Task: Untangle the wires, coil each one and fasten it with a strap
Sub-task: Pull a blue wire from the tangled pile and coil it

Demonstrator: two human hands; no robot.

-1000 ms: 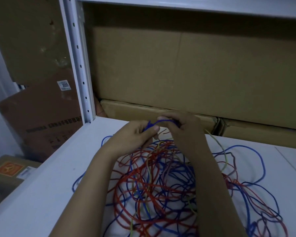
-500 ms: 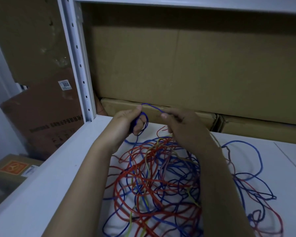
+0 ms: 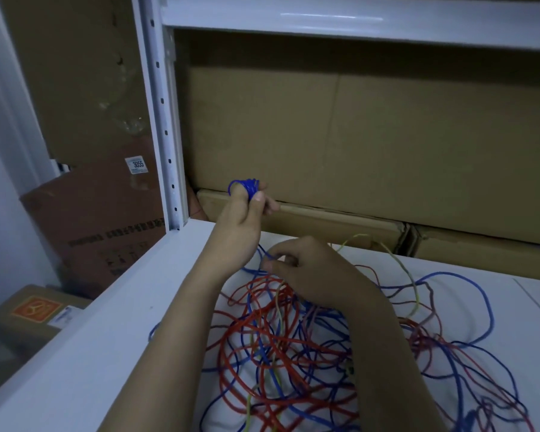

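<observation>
Head view, looking down past both forearms: the left hand (image 3: 243, 210) is raised above the shelf (image 3: 85, 363), its fingers wrapped with a small blue coil (image 3: 246, 186) that it grips between thumb and fingertips. Below and to the right of it, the right hand (image 3: 306, 269) is curled low over the heap and seems to pinch the blue wire (image 3: 468, 294) where it leaves the pile, though the light is dim and I cannot be sure which strand it has. Under and beyond that hand lies the tangle (image 3: 287, 347) of red, blue and yellow-green wires, spread toward the person and off to the right. To wind well from here, I would keep the turns snug on the left fingers, feed a short length at a time with the right hand, and stop to lift crossing red loops aside instead of tugging, since a hard pull would likely tighten the knot. No strap shows anywhere I can see. As for writing, beyond the left hand a brown carton (image 3: 100, 219) carries a white sticker (image 3: 136, 165) reading 3055, with dark print lower down that is too blurred to read; a box (image 3: 35, 313) lower left bears an orange label with a three-pointed emblem.
</observation>
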